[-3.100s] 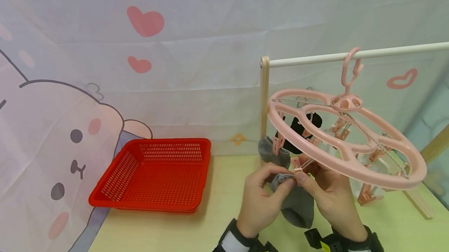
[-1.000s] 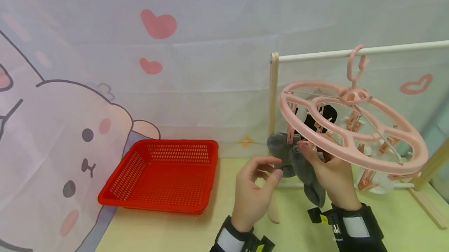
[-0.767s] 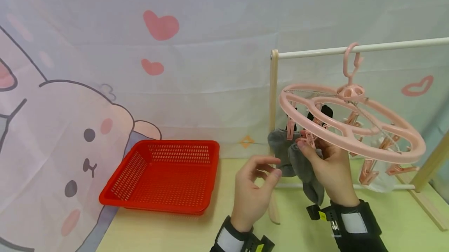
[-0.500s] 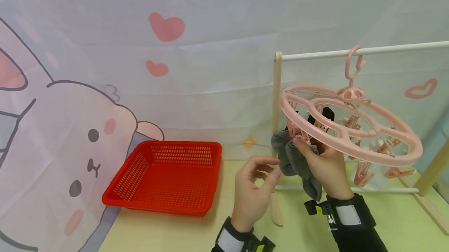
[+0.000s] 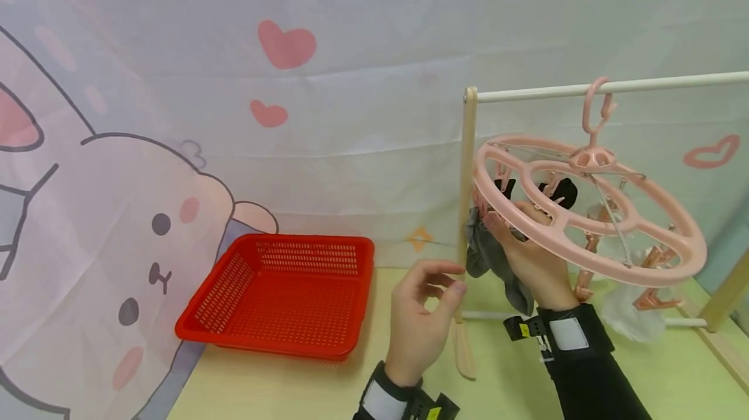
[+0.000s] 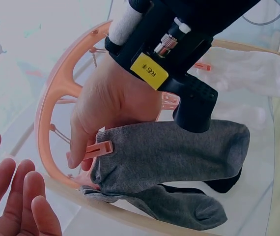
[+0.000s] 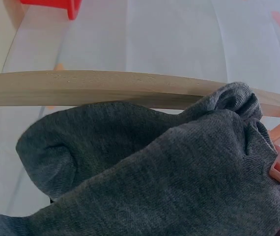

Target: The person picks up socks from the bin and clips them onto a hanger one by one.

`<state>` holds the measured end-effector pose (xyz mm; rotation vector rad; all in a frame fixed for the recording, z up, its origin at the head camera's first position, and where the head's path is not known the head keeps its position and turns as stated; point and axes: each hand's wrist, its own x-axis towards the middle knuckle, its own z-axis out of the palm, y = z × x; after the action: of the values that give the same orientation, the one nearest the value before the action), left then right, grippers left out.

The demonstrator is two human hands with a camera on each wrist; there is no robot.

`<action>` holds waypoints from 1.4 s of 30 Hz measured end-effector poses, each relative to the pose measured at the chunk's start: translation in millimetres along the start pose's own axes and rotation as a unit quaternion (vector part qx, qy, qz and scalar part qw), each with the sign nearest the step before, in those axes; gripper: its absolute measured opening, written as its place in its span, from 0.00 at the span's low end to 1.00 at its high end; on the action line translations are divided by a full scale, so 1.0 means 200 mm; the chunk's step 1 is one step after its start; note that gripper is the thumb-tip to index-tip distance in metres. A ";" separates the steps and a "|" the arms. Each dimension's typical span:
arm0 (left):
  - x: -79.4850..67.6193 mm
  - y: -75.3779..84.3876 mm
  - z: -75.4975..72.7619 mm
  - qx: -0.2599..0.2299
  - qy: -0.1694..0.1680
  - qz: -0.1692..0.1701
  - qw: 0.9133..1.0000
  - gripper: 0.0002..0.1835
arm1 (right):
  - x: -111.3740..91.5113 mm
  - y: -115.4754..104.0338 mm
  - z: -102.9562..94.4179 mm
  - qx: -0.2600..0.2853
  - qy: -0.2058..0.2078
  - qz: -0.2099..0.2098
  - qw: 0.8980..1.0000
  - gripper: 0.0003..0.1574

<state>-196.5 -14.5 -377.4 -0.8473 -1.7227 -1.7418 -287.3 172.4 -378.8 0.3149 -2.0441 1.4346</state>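
Observation:
A pink round clip hanger (image 5: 515,225) hangs from the rack's white rod. My right hand (image 5: 535,261) reaches beneath its near rim, partly hidden by the ring. In the left wrist view, its thumb and fingers pinch a pink clothespin (image 6: 98,149) that bites the cuff of a grey sock (image 6: 174,155). A second grey sock (image 6: 189,206) hangs just behind, overlapped by the first. My left hand (image 5: 424,322) stays in the air left of the socks, fingers loosely bent and holding nothing.
A red plastic basket (image 5: 275,296) sits on the table at left. Black socks (image 5: 558,192) and white socks (image 6: 243,73) hang from other clips. The rack's wooden post (image 5: 469,166) stands just behind the grey socks, and its white rod (image 5: 526,93) runs above.
My left hand has let go of the grey sock and drawn back. The right hand has shifted up and left with the clipped sock, and the hanger has turned, swinging the socks toward the post.

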 end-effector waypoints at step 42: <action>-0.18 -0.21 -0.73 0.253 -0.153 -0.090 0.951 0.14 | -0.53 0.15 -0.22 -0.132 -0.117 -0.006 0.984 0.23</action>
<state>-213.0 -160.8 -430.1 -0.7680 -2.3771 -1.2119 -205.4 208.0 -456.5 0.3970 -2.3864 1.1438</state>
